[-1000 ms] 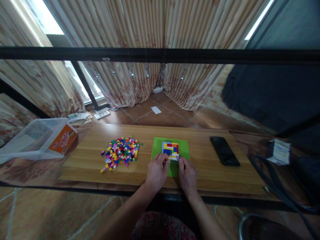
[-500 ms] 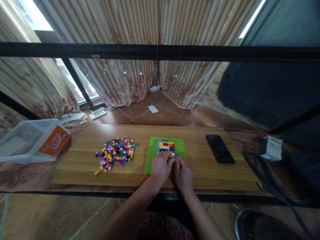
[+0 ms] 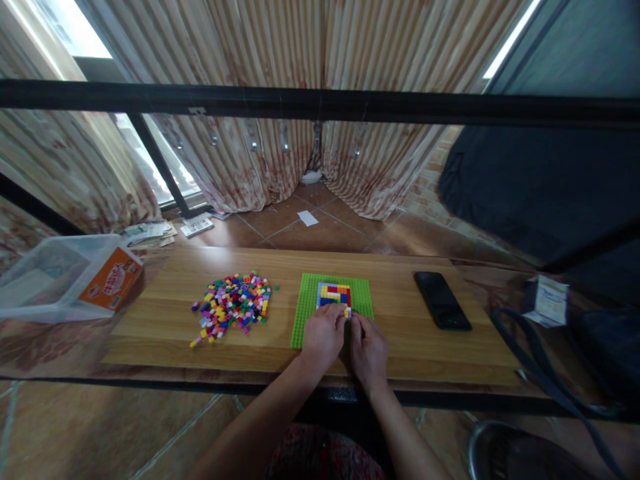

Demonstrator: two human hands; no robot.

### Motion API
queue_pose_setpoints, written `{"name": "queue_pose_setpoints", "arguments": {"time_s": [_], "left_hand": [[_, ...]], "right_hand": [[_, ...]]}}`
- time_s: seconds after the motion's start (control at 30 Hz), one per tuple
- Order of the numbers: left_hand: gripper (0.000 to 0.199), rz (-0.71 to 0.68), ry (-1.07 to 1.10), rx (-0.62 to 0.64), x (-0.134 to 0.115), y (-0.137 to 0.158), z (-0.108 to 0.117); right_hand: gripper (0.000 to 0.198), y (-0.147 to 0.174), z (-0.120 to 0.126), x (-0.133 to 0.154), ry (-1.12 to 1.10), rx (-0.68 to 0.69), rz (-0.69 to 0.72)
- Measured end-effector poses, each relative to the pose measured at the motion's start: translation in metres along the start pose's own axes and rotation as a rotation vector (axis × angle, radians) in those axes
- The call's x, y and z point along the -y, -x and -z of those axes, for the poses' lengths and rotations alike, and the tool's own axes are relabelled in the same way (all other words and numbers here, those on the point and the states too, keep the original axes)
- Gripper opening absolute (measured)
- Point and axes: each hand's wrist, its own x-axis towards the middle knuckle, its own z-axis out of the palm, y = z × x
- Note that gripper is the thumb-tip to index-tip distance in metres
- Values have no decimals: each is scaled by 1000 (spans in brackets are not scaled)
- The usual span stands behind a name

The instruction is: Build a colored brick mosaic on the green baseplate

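A green studded baseplate (image 3: 309, 313) lies on the wooden board, bearing a small block of toy bricks (image 3: 336, 293) in blue, yellow, red and white with a lavender edge. My left hand (image 3: 324, 333) rests over the plate's near part, thumb and fingers pinched at a tiny white and yellow toy brick (image 3: 348, 312). Close against it, my right hand (image 3: 369, 345) has its fingers pressed together, tips at the same small brick. Whether the right fingers grip anything is hidden. Part of the brick block is covered by my left fingers.
Left of the plate a heap of loose toy bricks (image 3: 235, 303) spreads over the wooden board (image 3: 160, 313). A black phone (image 3: 442, 300) lies to the right. Beyond the board's left end stands a clear plastic bin (image 3: 55, 280) with an orange label. A dark strap (image 3: 530, 350) hangs at the right.
Both hands stay almost in place at the plate's near edge. My left fingers have shifted slightly, showing a little more of the small brick. The whole view has moved slightly.
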Motion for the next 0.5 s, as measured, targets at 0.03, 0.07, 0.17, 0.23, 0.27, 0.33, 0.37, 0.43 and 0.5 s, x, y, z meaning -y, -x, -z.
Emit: {"name": "queue_pose_setpoints", "arguments": {"time_s": [0.03, 0.07, 0.17, 0.23, 0.27, 0.33, 0.37, 0.43, 0.5], "left_hand": [[18, 0, -10, 5, 0, 0, 0], [18, 2, -19, 11, -1, 0, 0], [20, 14, -30, 19, -3, 0, 1], [23, 23, -24, 13, -3, 0, 0], [25, 31, -21, 7, -3, 0, 0], [29, 45, -22, 1, -3, 1, -1], [31, 49, -25, 1, -2, 1, -2], [32, 48, -34, 8, -2, 1, -3], [32, 44, -43, 18, -1, 1, -4]], "right_hand": [[48, 0, 0, 1, -1, 3, -7], [48, -1, 0, 2, -1, 7, -15], [48, -3, 1, 5, 8, 7, -47], [48, -4, 1, 8, 11, -3, -65], [47, -5, 1, 9, 11, -7, -73], [47, -6, 1, 11, 2, -8, -88], [47, -7, 1, 12, -4, -7, -97], [45, -8, 0, 14, -19, -10, -121], [44, -9, 0, 15, -34, -15, -145]]}}
